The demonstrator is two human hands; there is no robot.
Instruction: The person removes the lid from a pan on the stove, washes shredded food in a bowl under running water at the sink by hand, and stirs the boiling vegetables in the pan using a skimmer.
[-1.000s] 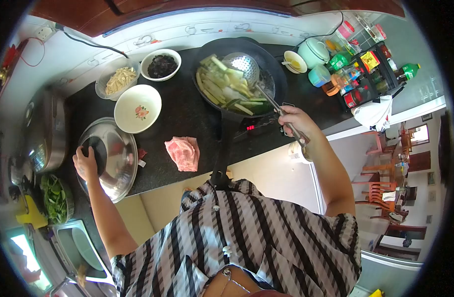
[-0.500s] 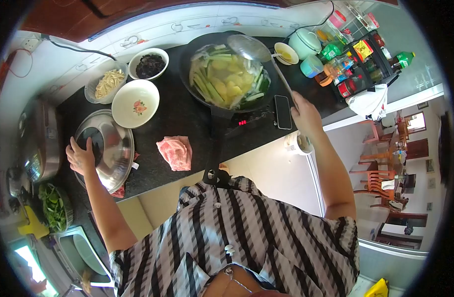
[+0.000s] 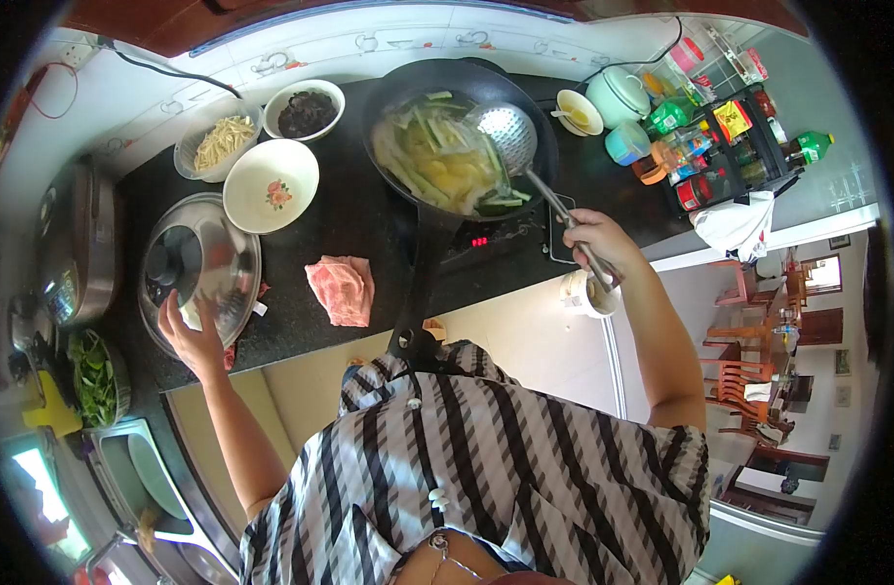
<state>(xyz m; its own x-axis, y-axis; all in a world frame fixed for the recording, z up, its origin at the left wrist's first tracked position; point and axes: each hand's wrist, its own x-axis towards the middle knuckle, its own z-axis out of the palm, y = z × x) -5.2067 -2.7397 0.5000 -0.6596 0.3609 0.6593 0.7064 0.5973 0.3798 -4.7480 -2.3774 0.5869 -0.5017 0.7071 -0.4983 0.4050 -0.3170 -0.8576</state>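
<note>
My right hand (image 3: pixel 595 249) grips the handle of a metal perforated skimmer (image 3: pixel 510 135). The skimmer's head is at the right side of a dark wok (image 3: pixel 377 96), where green and yellow vegetable pieces (image 3: pixel 437 156) lie in liquid. Fingers apart, my left hand (image 3: pixel 192 336) is over the lower part of a steel and glass lid (image 3: pixel 234 258), below its black knob; whether it touches the lid is unclear. A pink cloth (image 3: pixel 342 291) lies on the counter between the lid and the wok handle.
Behind the lid are a floral bowl (image 3: pixel 272 185), a bowl of dark food (image 3: pixel 307 112) and a container of pale strips (image 3: pixel 221 144). Leafy greens (image 3: pixel 96 378) sit at the left. A phone lies beside my right hand; bottles (image 3: pixel 671 117) and a mint pot (image 3: pixel 618 96) stand at the right.
My left hand has moved off the lid's knob, toward me. The skimmer first rose above the wok's right edge, then came back down; the vegetables have shifted in the wok.
</note>
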